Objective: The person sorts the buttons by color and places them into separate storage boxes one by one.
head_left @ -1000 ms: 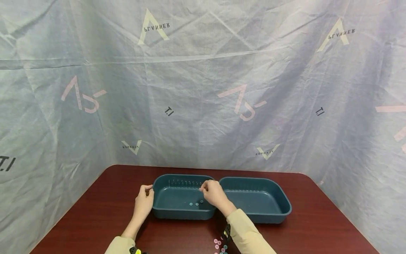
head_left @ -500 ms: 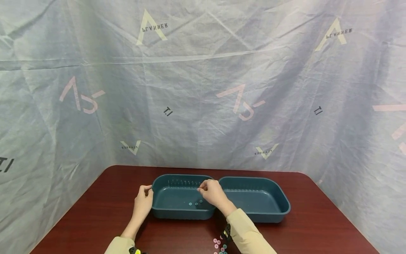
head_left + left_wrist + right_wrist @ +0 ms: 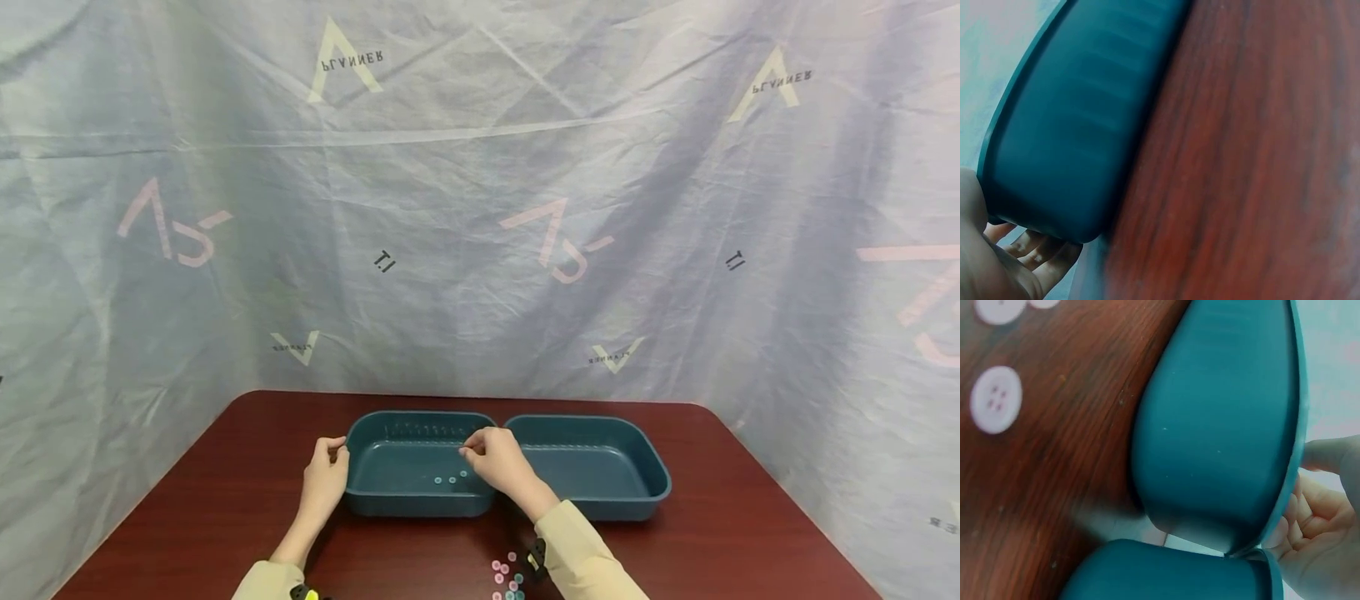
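Observation:
My left hand [image 3: 327,477] is at the left end of the left blue-green plastic bin [image 3: 420,505], thumb up at its rim. In the left wrist view the fingers [image 3: 1054,262] curl round the bin's end wall. My right hand [image 3: 498,458] reaches over the right part of that bin, thumb and forefinger tips close together above its floor. I cannot tell whether a button is between them. In the right wrist view its fingers [image 3: 1319,506] are curled, partly hidden behind the bin's rim. A few small pale buttons [image 3: 452,480] lie in a short row on the bin floor.
A second blue-green bin [image 3: 626,510] stands close against the right side of the first. Several pink and teal buttons [image 3: 499,578] lie loose on the dark red wooden table [image 3: 405,562] near the front, beside the right sleeve. A grey printed cloth [image 3: 435,292] hangs behind the table.
The whole head view has shifted slightly left across the frame, so the camera has turned a little right. Both hands keep nearly the same places at the left bin, and the buttons in it look unchanged.

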`<state>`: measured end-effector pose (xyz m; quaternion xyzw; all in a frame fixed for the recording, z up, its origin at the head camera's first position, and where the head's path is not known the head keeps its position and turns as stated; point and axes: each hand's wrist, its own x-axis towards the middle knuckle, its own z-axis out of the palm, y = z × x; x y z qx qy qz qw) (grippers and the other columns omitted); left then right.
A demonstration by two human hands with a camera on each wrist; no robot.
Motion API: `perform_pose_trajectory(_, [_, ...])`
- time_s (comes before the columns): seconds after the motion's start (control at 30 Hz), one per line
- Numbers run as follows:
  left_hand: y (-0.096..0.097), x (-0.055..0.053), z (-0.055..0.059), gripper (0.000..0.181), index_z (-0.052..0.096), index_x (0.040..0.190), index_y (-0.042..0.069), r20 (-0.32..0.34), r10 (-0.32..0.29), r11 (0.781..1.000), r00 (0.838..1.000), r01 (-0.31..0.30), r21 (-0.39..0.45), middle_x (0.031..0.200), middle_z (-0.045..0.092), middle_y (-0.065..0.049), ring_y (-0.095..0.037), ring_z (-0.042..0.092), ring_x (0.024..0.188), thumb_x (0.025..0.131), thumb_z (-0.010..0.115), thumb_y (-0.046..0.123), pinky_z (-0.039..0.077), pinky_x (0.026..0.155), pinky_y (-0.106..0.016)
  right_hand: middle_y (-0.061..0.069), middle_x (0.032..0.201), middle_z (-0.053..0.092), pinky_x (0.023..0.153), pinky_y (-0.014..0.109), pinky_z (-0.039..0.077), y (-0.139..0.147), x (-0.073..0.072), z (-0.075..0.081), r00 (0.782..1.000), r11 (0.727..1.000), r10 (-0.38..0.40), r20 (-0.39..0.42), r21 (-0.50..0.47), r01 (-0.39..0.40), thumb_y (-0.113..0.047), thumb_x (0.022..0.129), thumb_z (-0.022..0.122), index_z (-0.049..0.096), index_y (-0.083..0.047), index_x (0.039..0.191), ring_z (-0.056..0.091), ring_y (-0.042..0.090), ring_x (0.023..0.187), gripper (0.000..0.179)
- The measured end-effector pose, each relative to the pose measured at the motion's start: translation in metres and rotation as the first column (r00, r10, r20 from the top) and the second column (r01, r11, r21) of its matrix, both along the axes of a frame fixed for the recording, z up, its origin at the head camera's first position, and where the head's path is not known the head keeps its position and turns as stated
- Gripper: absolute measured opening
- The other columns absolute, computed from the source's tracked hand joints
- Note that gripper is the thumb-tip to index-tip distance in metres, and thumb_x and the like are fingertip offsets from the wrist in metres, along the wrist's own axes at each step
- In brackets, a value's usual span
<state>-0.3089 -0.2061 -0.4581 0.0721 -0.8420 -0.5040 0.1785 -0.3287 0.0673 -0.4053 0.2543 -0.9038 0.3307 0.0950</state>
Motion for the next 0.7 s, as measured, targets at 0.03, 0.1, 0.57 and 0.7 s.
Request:
perform_pose_trajectory(0.03, [-0.001,0.000,0.001,0.034,0.043,0.128,-0.003,0.000,-0.001,1.000,1.000,0.001,-0.002,0.123,0.052,-0.027,-0.039,0.054,0.108,0.100,0.035,0.015,0.044,0.082,-0.046,0.006,0.084,0.068,0.057,0.022,0.046,0.000,0.001,0.001,1.000,1.000,0.000,0.001,-0.002,0.000,-0.015,0.090,0.063,0.071,-0.004,0.095,0.059,0.010,0.067,0.015])
perform_pose_trajectory(0.1, [-0.002,0.001,0.002,0.034,0.043,0.128,-0.003,0.000,-0.002,1.000,1.000,0.002,-0.006,0.123,0.052,-0.028,-0.039,0.054,0.108,0.100,0.035,0.015,0.043,0.082,-0.046,0.006,0.084,0.068,0.057,0.022,0.046,0.001,0.004,0.002,1.000,1.000,0.004,0.004,-0.007,-0.004,-0.016,0.090,0.063,0.070,-0.004,0.096,0.058,0.009,0.067,0.015])
perform_pose_trajectory(0.57, [0.000,0.003,0.003,0.036,0.042,0.129,-0.004,0.007,-0.014,1.000,1.000,0.014,0.003,0.125,0.050,-0.029,-0.041,0.051,0.111,0.100,0.033,0.015,0.042,0.085,-0.050,-0.001,0.074,0.060,0.053,0.020,0.041,0.015,0.023,0.010,0.998,0.999,0.051,-0.045,0.007,-0.050,-0.019,0.089,0.064,0.071,-0.008,0.092,0.048,0.002,0.059,0.013])
perform_pose_trajectory(0.7, [0.001,0.001,0.003,0.036,0.042,0.128,-0.004,0.003,-0.011,1.000,1.000,0.011,0.001,0.124,0.051,-0.030,-0.041,0.052,0.111,0.100,0.034,0.015,0.042,0.087,-0.051,-0.002,0.074,0.059,0.053,0.019,0.041,0.020,0.030,0.012,0.997,0.998,0.057,-0.056,0.025,-0.056,-0.018,0.089,0.064,0.072,-0.009,0.093,0.046,0.002,0.058,0.013])
